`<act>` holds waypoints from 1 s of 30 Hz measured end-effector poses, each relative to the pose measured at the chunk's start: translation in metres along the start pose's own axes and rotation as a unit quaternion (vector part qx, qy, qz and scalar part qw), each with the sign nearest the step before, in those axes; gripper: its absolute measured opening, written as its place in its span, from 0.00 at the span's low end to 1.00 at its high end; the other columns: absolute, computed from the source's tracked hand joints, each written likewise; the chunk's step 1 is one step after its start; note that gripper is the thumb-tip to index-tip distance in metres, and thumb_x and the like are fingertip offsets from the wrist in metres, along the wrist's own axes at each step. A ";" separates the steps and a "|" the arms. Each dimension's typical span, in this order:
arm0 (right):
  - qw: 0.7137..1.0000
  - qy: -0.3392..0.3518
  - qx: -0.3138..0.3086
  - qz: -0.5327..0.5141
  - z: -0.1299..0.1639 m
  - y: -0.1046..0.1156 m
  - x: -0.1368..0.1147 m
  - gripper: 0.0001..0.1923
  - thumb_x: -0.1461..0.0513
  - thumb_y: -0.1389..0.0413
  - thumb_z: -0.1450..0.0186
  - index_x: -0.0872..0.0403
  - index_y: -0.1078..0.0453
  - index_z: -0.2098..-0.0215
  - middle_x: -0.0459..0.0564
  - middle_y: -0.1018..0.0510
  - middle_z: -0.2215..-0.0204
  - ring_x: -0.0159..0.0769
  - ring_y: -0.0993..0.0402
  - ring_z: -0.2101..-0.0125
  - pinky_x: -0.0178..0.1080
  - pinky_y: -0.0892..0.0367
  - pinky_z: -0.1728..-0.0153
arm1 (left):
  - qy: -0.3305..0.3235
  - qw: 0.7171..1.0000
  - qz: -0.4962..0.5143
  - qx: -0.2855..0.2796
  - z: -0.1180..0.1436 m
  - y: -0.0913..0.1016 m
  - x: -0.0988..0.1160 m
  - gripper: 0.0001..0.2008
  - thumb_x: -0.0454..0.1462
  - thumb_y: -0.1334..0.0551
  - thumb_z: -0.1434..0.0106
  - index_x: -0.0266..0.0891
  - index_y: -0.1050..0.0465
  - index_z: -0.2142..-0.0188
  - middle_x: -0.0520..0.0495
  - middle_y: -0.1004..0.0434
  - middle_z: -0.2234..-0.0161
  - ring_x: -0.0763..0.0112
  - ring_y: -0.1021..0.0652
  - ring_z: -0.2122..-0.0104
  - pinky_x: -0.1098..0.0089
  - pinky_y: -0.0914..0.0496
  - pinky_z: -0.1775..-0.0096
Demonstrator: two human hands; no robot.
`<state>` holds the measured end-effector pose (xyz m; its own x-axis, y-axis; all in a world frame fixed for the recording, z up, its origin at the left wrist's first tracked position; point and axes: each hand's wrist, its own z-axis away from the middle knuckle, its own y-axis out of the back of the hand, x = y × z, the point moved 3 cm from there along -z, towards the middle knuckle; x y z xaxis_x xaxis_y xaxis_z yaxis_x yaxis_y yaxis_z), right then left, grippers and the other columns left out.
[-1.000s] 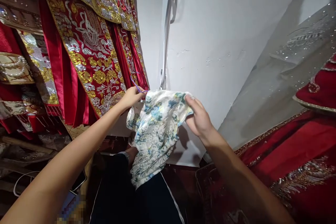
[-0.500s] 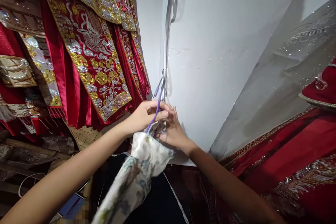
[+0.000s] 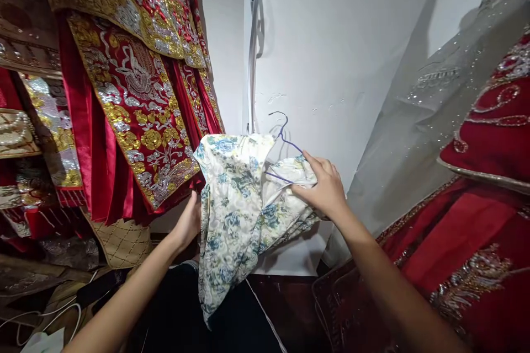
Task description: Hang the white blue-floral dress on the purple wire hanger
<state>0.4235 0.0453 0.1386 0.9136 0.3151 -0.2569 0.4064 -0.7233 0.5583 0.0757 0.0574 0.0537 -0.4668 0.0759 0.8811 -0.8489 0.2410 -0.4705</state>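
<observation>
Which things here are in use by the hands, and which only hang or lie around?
In use:
- floral garment, held by the left hand and right hand
- purple hanger inside the garment

Only around:
- red embroidered robes hanging on the left
- red cloth on the right
- white wall
- cables low on the left

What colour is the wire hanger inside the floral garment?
Purple, seen in the head view: the hanger pokes out above the white, blue-flowered garment.
</observation>
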 end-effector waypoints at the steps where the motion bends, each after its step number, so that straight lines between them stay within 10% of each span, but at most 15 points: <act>1: 1.000 0.009 -0.007 0.005 -0.008 -0.001 -0.004 0.44 0.55 0.35 0.49 0.47 0.38 0.34 0.57 0.31 0.46 0.59 0.33 0.47 0.58 0.37 0.46 | 0.012 1.000 -0.021 0.011 0.003 0.004 -0.014 0.35 0.61 0.40 0.39 0.37 0.26 0.45 0.38 0.24 0.44 0.49 0.33 0.37 0.51 0.41 0.36; 7: 0.983 0.132 -0.052 -0.115 -0.012 -0.007 -0.067 0.32 0.59 0.34 0.45 0.46 0.28 0.42 0.54 0.32 0.38 0.56 0.40 0.38 0.60 0.44 0.39 | -0.027 0.990 -0.021 0.135 0.027 0.001 -0.082 0.32 0.44 0.27 0.44 0.43 0.30 0.41 0.43 0.24 0.43 0.56 0.31 0.38 0.59 0.41 0.35; 13: 0.898 0.032 -0.091 -0.430 0.095 -0.026 -0.113 0.11 0.62 0.41 0.35 0.48 0.21 0.55 0.52 0.18 0.54 0.46 0.25 0.48 0.51 0.32 0.45 | 0.060 0.980 0.096 0.162 0.072 -0.012 -0.132 0.39 0.40 0.27 0.43 0.43 0.39 0.34 0.40 0.26 0.42 0.52 0.26 0.42 0.54 0.35 0.38; 18: 0.818 -0.324 -0.064 -0.470 0.177 -0.083 -0.103 0.11 0.54 0.41 0.36 0.53 0.27 0.62 0.51 0.20 0.71 0.40 0.24 0.70 0.40 0.30 0.69 | 0.073 0.987 0.070 0.128 0.098 -0.020 -0.123 0.38 0.39 0.28 0.42 0.40 0.38 0.35 0.38 0.28 0.41 0.52 0.27 0.41 0.55 0.36 0.37; 24: 0.818 -0.266 -0.225 -0.458 0.163 -0.084 -0.103 0.15 0.51 0.43 0.34 0.52 0.33 0.71 0.45 0.28 0.76 0.36 0.30 0.72 0.36 0.37 0.69 | 0.073 0.986 0.056 0.141 0.103 -0.020 -0.120 0.38 0.40 0.29 0.41 0.42 0.40 0.34 0.39 0.27 0.41 0.54 0.29 0.39 0.56 0.38 0.36; 30: 0.808 -0.299 -0.211 -0.462 0.171 -0.068 -0.103 0.12 0.53 0.44 0.33 0.51 0.37 0.68 0.42 0.30 0.77 0.33 0.33 0.74 0.35 0.39 0.69 | 0.096 0.982 0.050 0.153 0.106 -0.033 -0.125 0.38 0.40 0.29 0.40 0.45 0.40 0.34 0.41 0.30 0.38 0.55 0.30 0.38 0.58 0.37 0.36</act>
<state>0.3001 -0.0424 -0.0078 0.1017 0.1559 -0.9825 0.9946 -0.0356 0.0973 0.1353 -0.0627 -0.0461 -0.5210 0.2732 0.8086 -0.8497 -0.0762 -0.5217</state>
